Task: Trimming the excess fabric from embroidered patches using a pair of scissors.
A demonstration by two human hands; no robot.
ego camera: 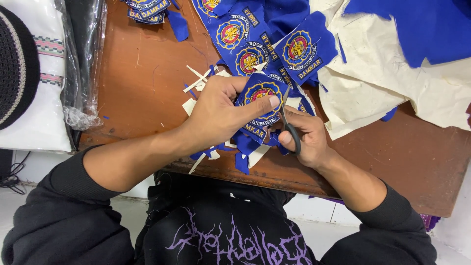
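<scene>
Fabric in white, folded, with a dark knitted cap point(17, 64) on it, lies at the far left beside a clear plastic bag point(83, 59). Next comes the brown wooden table point(142, 73), scratched, with white and blue offcuts point(196, 78) scattered on it. The person's left arm, in a pushed-up black sleeve, reaches in from the lower left — forearm bare, wrist straight. The left hand point(218, 115) is closed on a blue embroidered patch point(260, 95), thumb pressed flat across its face, fingers curled beneath, holding it just above the table's near edge. More blue patches point(245, 44) lie in an overlapping row behind it. Just to the right, the right hand point(304, 137) comes in from the lower right, wrist bent inward, fingers clamped through the black handles of small scissors point(289, 125) — blades pointing up, at the patch's right edge. Cream backing cloth point(392, 83) and plain blue fabric point(422, 24) cover the table's far right.
</scene>
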